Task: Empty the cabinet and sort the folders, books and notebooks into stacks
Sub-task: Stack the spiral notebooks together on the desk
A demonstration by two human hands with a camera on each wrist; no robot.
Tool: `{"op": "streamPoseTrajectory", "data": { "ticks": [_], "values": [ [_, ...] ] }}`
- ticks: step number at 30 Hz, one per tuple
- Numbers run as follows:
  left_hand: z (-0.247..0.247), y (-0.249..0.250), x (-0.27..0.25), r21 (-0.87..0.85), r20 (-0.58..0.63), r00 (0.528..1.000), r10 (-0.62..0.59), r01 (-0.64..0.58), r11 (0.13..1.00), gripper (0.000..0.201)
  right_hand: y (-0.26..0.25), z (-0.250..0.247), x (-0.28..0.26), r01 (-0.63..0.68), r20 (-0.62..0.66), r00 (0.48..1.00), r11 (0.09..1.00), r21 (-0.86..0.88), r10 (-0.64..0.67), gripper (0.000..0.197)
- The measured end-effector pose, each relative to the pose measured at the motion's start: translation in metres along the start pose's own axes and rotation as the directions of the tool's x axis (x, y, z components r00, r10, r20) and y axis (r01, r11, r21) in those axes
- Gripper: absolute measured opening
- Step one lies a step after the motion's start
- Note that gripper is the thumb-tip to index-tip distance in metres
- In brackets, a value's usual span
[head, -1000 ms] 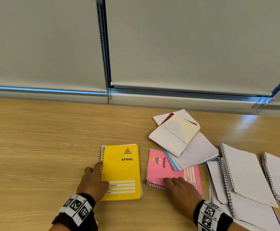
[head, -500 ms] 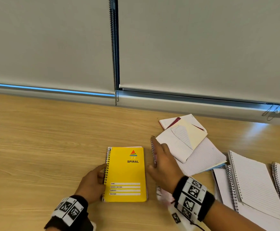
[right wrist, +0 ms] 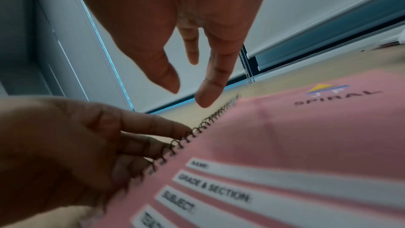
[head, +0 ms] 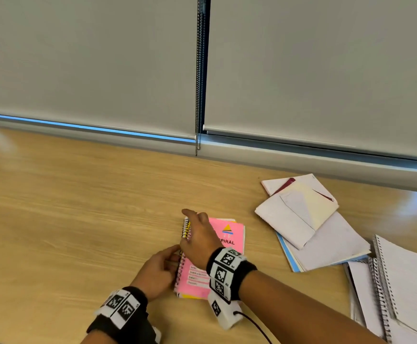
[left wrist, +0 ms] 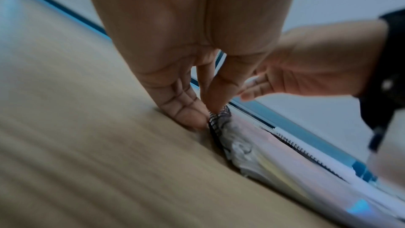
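Note:
A pink spiral notebook lies flat on a yellow spiral notebook, of which only slivers show at the top left and bottom edges. My left hand rests on the wooden table with straight fingertips touching the wire coils on the stack's left side. My right hand hovers over the pink cover near the coils, fingers loose and spread, holding nothing.
A loose heap of white and cream notebooks over a blue-edged one lies to the right. Open lined spiral notebooks sit at the far right edge. Roller blinds with a bead chain close off the back of the table.
My right hand lifted the pink notebook from the table, swung it left and laid it on the yellow one, then let go. The left hand stayed at the yellow notebook's coils.

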State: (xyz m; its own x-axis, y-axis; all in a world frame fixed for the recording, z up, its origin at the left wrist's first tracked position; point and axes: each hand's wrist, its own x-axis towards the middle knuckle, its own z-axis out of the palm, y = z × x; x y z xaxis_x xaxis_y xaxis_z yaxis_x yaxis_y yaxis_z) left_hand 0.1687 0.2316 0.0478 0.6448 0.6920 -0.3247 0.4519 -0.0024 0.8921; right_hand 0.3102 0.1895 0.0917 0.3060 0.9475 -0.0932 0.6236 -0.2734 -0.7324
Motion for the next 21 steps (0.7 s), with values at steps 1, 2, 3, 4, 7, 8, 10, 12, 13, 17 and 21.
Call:
{"op": "streamPoseTrajectory", "data": {
  "ticks": [1, 2, 3, 4, 7, 8, 10, 12, 13, 17, 21],
  "values": [
    [0.0, -0.001, 0.002, -0.034, -0.005, 1.0, -0.026, 0.026, 0.999, 0.054, 0.004, 0.001, -0.002, 0.009, 0.009, 1.0, 1.0, 0.0, -0.009, 0.067],
    [0.001, -0.002, 0.004, -0.069, -0.015, 0.998, -0.058, 0.057, 0.996, 0.047, 0.011, -0.001, -0.006, 0.0, 0.003, 1.0, 1.0, -0.011, 0.0, 0.067],
    [0.002, -0.003, 0.006, -0.097, -0.029, 0.996, -0.084, 0.081, 0.992, 0.04, 0.019, -0.005, -0.01, -0.031, -0.025, 0.999, 0.999, -0.038, 0.03, 0.068],
    [0.003, -0.006, 0.01, -0.084, -0.048, 0.994, -0.103, 0.098, 0.992, 0.036, 0.03, -0.01, -0.014, -0.093, -0.07, 0.994, 0.993, -0.071, 0.088, 0.068],
    [0.006, -0.009, 0.016, 0.104, -0.093, 0.994, -0.063, 0.073, 0.992, 0.042, 0.067, -0.034, -0.029, -0.422, -0.177, 0.899, 0.899, -0.116, 0.4, 0.074],
    [0.007, -0.008, 0.016, 0.161, -0.087, 0.996, -0.034, 0.048, 0.986, 0.041, 0.076, -0.04, -0.034, -0.51, -0.165, 0.855, 0.854, -0.101, 0.492, 0.074],
    [0.008, -0.005, 0.018, 0.253, -0.042, 0.999, 0.035, -0.023, 0.967, 0.031, 0.086, -0.044, -0.038, -0.561, -0.095, 0.827, 0.826, -0.058, 0.555, 0.073],
    [0.006, -0.003, 0.021, 0.325, 0.015, 0.998, 0.056, -0.058, 0.944, 0.032, 0.091, -0.04, -0.035, -0.491, -0.047, 0.867, 0.866, 0.095, 0.497, 0.071],
    [0.003, -0.002, 0.022, 0.333, 0.043, 0.998, 0.044, -0.056, 0.941, 0.037, 0.092, -0.037, -0.033, -0.466, -0.041, 0.877, 0.868, 0.171, 0.478, 0.075],
    [-0.004, 0.004, 0.024, 0.31, 0.136, 0.991, 0.001, -0.044, 0.95, 0.062, 0.094, -0.03, -0.027, -0.43, -0.048, 0.886, 0.855, 0.289, 0.461, 0.078],
    [-0.002, 0.006, 0.02, 0.383, 0.19, 0.981, 0.024, -0.097, 0.919, 0.09, 0.096, -0.031, -0.029, -0.422, -0.054, 0.887, 0.854, 0.305, 0.458, 0.079]
  ]
}}
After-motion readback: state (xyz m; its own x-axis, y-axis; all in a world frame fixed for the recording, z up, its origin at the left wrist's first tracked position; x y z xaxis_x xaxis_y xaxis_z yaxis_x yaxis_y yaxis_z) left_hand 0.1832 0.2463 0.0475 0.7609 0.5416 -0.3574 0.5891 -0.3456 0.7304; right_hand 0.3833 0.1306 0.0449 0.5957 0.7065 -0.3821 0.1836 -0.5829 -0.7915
